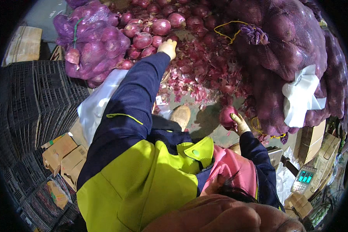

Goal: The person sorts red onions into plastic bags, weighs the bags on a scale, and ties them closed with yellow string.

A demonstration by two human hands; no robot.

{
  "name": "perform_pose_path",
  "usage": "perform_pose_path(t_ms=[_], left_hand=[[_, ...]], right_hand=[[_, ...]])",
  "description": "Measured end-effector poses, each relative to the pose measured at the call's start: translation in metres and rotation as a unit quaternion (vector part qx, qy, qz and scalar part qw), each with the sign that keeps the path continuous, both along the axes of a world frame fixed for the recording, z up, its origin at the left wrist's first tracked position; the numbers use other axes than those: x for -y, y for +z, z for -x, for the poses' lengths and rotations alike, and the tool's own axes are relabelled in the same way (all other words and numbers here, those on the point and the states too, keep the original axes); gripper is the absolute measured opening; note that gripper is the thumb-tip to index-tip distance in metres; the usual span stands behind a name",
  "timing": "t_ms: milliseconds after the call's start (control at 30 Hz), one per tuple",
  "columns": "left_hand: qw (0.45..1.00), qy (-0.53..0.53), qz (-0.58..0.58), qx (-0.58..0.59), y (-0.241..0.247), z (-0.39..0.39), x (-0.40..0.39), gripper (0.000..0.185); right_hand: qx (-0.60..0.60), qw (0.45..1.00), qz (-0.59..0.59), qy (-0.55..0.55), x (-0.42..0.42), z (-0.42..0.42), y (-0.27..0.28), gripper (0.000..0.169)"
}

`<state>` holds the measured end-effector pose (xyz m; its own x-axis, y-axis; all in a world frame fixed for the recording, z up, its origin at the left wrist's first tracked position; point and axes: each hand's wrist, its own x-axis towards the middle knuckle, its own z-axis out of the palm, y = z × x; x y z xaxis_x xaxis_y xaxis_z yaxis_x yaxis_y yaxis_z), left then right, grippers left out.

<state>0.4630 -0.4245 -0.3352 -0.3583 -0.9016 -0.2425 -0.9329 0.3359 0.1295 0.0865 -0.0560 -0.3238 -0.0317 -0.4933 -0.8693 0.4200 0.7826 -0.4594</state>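
In the head view my left hand (168,48), in a pale glove, reaches out to the pile of red onions (142,40). Its fingers are beside a darker onion (173,38); whether they grip it cannot be seen. My right hand (240,123), also gloved, is closer to my body and holds a large red onion (228,116) with the thumb on its near side. Loose onion skins (195,66) cover the floor between the pile and my feet.
A purple mesh sack of onions (101,43) stands at left, larger sacks (284,37) at right with white plastic (301,94) on them. Black plastic crates (46,101), torn cardboard (59,149) and a white bag (97,107) lie left; a digital scale display (304,178) is lower right.
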Motion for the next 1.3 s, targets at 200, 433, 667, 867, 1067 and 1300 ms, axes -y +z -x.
perform_pose_path(t_ms=[200, 433, 667, 867, 1067, 1300], left_hand=[[0.985, -0.015, -0.027, 0.171, -0.035, 0.027, 0.057, 0.062], [0.927, 0.113, -0.185, -0.306, -0.012, 0.022, 0.003, 0.069], [0.320, 0.046, -0.775, -0.544, 0.148, 0.133, -0.095, 0.074], [0.621, -0.066, -0.601, -0.499, 0.229, 0.237, -0.216, 0.051], [0.674, -0.188, -0.591, -0.402, 0.320, 0.320, -0.336, 0.027], [0.762, -0.358, -0.449, -0.300, 0.260, 0.407, -0.459, 0.069]], right_hand=[[-0.107, 0.994, 0.012, -0.012, 0.021, 0.027, -0.009, 0.053], [-0.148, 0.976, 0.106, 0.121, 0.046, 0.005, 0.075, 0.050], [-0.089, 0.941, 0.307, 0.108, 0.076, -0.041, 0.217, 0.053], [-0.294, 0.913, 0.275, 0.059, 0.019, -0.024, 0.309, 0.098], [-0.424, 0.848, 0.299, -0.107, -0.182, 0.066, 0.399, 0.079], [-0.367, 0.770, 0.280, -0.442, -0.419, 0.117, 0.333, 0.055]])
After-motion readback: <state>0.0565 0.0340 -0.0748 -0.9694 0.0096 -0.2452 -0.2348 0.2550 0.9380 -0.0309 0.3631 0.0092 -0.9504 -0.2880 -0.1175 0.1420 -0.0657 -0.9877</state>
